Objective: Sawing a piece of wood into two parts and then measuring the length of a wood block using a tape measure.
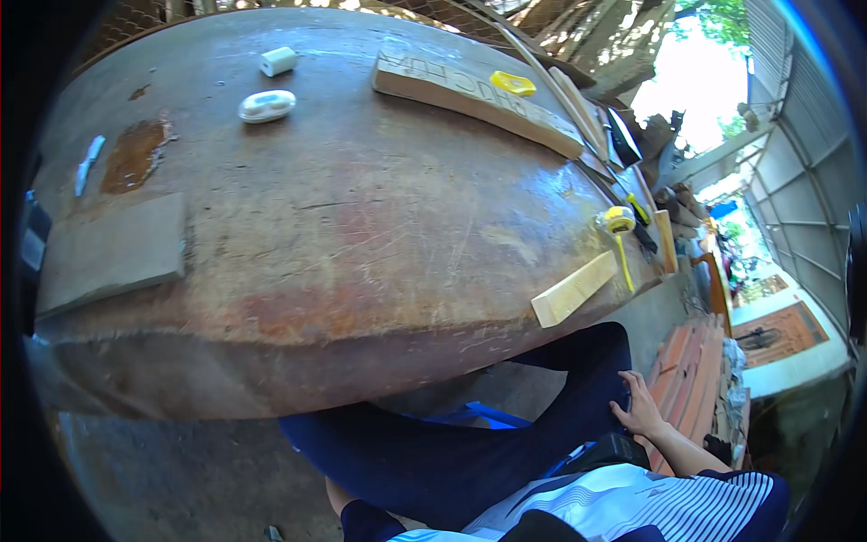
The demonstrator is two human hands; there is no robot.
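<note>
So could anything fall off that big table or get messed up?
Maybe. The short pale wood block lies right at the table's near edge, so a bump could knock it off. The yellow tape measure sits by that edge too, its tape hanging toward the rim. The right hand rests on the thigh, apart from both, so nothing steadies them. The left hand is not in view.

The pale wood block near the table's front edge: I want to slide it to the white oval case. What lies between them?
In the head view, only bare, scratched tabletop lies between the pale wood block and the white oval case.
</note>
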